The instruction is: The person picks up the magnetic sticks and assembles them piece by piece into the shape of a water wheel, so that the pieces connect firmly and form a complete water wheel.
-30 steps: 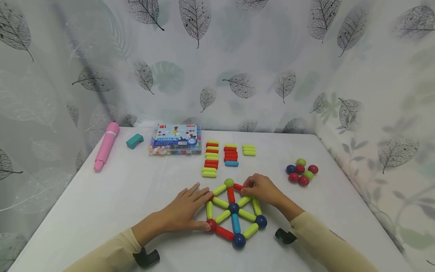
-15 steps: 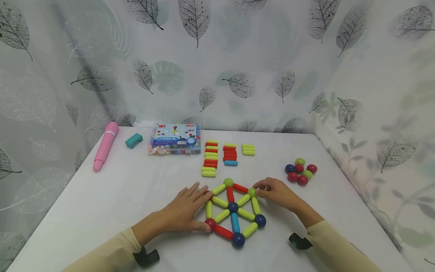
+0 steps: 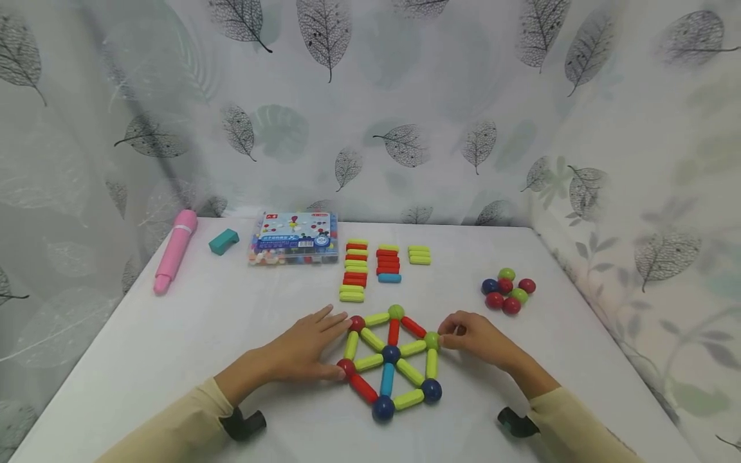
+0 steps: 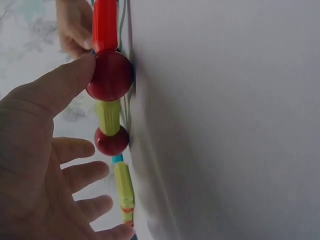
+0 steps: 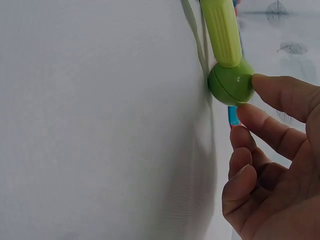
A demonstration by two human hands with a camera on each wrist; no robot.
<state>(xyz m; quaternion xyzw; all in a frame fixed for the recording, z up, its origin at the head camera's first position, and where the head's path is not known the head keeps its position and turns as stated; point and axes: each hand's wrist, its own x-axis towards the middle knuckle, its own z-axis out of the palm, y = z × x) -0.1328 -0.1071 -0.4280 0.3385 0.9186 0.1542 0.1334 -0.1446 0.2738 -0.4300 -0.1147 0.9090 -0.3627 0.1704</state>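
We see the hexagonal frame [image 3: 391, 354] on the table [image 3: 185, 373], between both hands. It has turned slightly clockwise within the last half second, its outline unbroken, so we judge it firm enough to shift as one piece. Nearly round, it shows no clear long axis; the line through its middle runs from the far green ball [image 3: 396, 312] to the near blue ball [image 3: 383, 408], that end swung leftward. The right hand [image 3: 480, 339] lightly pinches the right green ball [image 3: 431, 341]. The left hand [image 3: 298, 350] is spread, gripping nothing, thumb against the nearer red ball [image 3: 346, 368]; whether its fingertips touch the farther red ball [image 3: 356, 323], we cannot quite tell. Beyond lie loose rods [image 3: 388, 262].
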